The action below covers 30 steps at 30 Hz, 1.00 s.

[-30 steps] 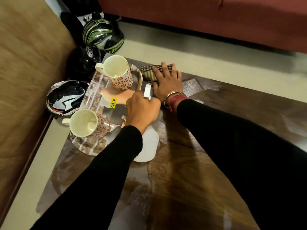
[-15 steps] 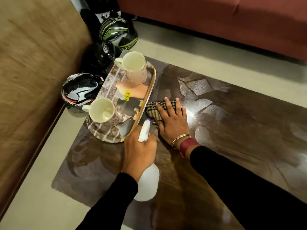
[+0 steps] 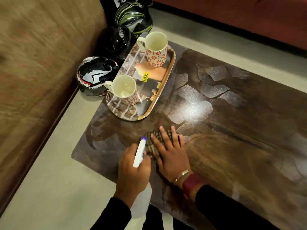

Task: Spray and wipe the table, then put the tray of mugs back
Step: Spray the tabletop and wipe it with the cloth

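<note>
step: wiping | checked cloth [image 3: 153, 141] pressed flat under right hand [image 3: 171, 155], just below tray of mugs [image 3: 167, 75] | spray bottle [image 3: 139, 153] gripped by left hand [image 3: 132, 171] | table [image 3: 232, 130] best wiped in overlapping strokes, tray rim avoided

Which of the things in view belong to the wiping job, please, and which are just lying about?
Job:
white plastic spray bottle, in left hand
checked cloth, under right hand
glossy brown table
oblong gold-rimmed tray
two floral ceramic mugs

Lying about:
three motorcycle helmets
red sofa
</note>
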Tool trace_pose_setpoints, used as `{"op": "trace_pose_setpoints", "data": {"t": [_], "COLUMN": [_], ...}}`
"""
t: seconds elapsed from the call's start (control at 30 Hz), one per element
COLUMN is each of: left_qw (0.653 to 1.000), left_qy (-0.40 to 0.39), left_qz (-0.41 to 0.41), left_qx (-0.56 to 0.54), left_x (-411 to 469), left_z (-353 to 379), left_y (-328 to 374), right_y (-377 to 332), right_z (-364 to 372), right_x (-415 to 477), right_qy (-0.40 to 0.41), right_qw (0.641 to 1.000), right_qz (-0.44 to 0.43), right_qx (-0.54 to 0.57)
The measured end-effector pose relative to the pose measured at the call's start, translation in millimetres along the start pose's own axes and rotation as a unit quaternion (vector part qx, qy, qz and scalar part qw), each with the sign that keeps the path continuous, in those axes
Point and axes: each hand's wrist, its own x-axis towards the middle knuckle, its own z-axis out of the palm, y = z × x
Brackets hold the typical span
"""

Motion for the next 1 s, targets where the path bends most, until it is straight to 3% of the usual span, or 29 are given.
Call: {"op": "trace_pose_setpoints", "data": {"t": [0.2, 0.3, 0.5, 0.57, 0.7, 0.83, 1.0], "left_qw": [0.998, 0.995, 0.994, 0.996, 0.996, 0.998, 0.998], "left_qy": [-0.059, -0.098, -0.103, -0.082, -0.043, -0.048, -0.013], "left_qz": [-0.035, -0.034, -0.031, -0.046, -0.06, -0.035, -0.045], "left_qx": [0.009, 0.009, -0.003, -0.008, -0.043, -0.012, -0.051], "left_x": [-32, -55, -89, -89, -86, -74, -57], "left_z": [-20, -24, -32, -36, -43, -47, -57], "left_y": [-28, -47, -69, -77, -84, -81, -81], "right_y": [-9, 11, -4, -24, -76, -101, -48], "right_z": [24, 15, 8, 14, 35, 59, 56], "right_x": [-96, -88, -27, -24, -50, -101, -140], "right_qy": [-0.027, -0.005, 0.059, 0.058, 0.02, -0.002, 0.0], "right_qw": [0.999, 0.998, 0.97, 0.972, 0.992, 0.999, 0.997], "right_qz": [-0.019, 0.058, 0.236, 0.225, 0.123, 0.038, 0.075], "right_qx": [-0.028, -0.015, 0.026, 0.028, 0.021, 0.002, -0.024]}}
